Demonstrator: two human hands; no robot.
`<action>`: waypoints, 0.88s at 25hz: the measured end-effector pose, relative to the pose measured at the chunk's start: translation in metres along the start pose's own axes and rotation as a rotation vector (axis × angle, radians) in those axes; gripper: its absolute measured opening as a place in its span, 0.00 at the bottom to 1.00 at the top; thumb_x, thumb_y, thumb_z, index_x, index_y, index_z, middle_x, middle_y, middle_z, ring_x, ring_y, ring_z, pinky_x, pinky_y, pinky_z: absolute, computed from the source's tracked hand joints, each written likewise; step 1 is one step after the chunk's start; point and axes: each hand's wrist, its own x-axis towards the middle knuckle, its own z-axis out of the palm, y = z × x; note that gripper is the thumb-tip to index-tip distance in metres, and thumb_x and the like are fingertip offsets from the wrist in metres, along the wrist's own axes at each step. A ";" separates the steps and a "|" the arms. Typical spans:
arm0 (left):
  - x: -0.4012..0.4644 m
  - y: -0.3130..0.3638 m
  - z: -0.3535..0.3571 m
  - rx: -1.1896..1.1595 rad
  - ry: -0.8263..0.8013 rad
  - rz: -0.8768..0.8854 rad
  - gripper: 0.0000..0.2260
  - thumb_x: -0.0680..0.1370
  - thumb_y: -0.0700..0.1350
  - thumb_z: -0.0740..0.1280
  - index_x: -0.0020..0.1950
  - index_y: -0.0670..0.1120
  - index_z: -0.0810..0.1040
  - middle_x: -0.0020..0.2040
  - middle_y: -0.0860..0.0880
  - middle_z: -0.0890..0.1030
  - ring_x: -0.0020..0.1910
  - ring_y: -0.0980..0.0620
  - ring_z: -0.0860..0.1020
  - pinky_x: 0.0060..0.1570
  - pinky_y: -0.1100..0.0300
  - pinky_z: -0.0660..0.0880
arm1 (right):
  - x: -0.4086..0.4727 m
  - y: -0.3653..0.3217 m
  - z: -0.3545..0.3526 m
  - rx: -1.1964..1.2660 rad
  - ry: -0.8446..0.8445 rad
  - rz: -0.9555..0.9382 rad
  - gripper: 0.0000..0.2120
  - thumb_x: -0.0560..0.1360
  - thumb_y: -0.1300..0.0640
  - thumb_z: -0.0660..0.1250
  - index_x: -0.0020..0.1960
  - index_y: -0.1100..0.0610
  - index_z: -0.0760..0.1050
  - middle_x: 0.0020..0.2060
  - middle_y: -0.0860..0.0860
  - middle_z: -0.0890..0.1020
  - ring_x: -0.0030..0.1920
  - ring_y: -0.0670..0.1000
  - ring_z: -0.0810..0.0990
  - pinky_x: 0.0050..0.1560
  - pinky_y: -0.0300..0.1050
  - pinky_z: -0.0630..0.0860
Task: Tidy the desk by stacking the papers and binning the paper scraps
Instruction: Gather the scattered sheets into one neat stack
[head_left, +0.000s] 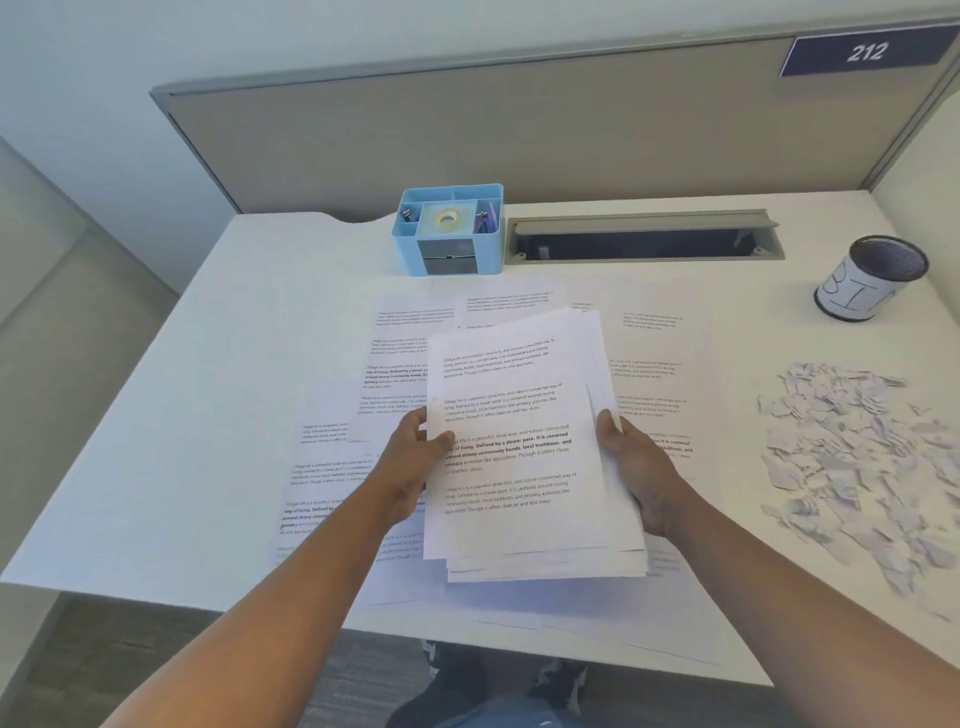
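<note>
A sheaf of printed papers (519, 467) is raised above the middle of the white desk (182, 415), its sheets unevenly aligned. My left hand (410, 462) grips its left edge with the thumb on top. My right hand (639, 473) grips its right edge. More printed sheets (363, 395) lie spread flat on the desk beneath and around the sheaf. A heap of torn paper scraps (857, 457) covers the desk's right side. A small black mesh cup labelled as the bin (870, 278) stands at the far right, behind the scraps.
A light blue desk organiser (449, 231) with tape and clips stands at the back centre. To its right is an open grey cable slot (644, 239). A beige partition (519, 135) closes the back. Some sheets overhang the desk's front edge (571, 639).
</note>
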 end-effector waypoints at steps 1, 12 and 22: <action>-0.001 -0.002 0.002 -0.029 -0.021 -0.002 0.16 0.83 0.39 0.67 0.69 0.52 0.72 0.59 0.45 0.84 0.55 0.43 0.85 0.54 0.41 0.82 | -0.003 -0.001 0.004 -0.006 -0.020 -0.003 0.20 0.81 0.40 0.62 0.66 0.51 0.78 0.58 0.52 0.86 0.59 0.57 0.85 0.63 0.62 0.79; -0.006 -0.006 -0.002 -0.124 0.003 0.078 0.19 0.82 0.32 0.64 0.71 0.47 0.73 0.58 0.46 0.85 0.55 0.43 0.85 0.57 0.41 0.81 | -0.008 -0.009 0.026 0.027 -0.130 0.001 0.14 0.80 0.63 0.67 0.65 0.58 0.78 0.57 0.58 0.86 0.58 0.63 0.84 0.57 0.61 0.81; -0.006 0.001 -0.032 -0.110 -0.077 0.107 0.25 0.81 0.27 0.62 0.73 0.49 0.72 0.61 0.43 0.84 0.58 0.40 0.84 0.55 0.42 0.82 | 0.009 0.002 0.046 -0.129 -0.156 0.113 0.14 0.80 0.62 0.69 0.65 0.54 0.79 0.57 0.53 0.86 0.58 0.58 0.85 0.62 0.63 0.79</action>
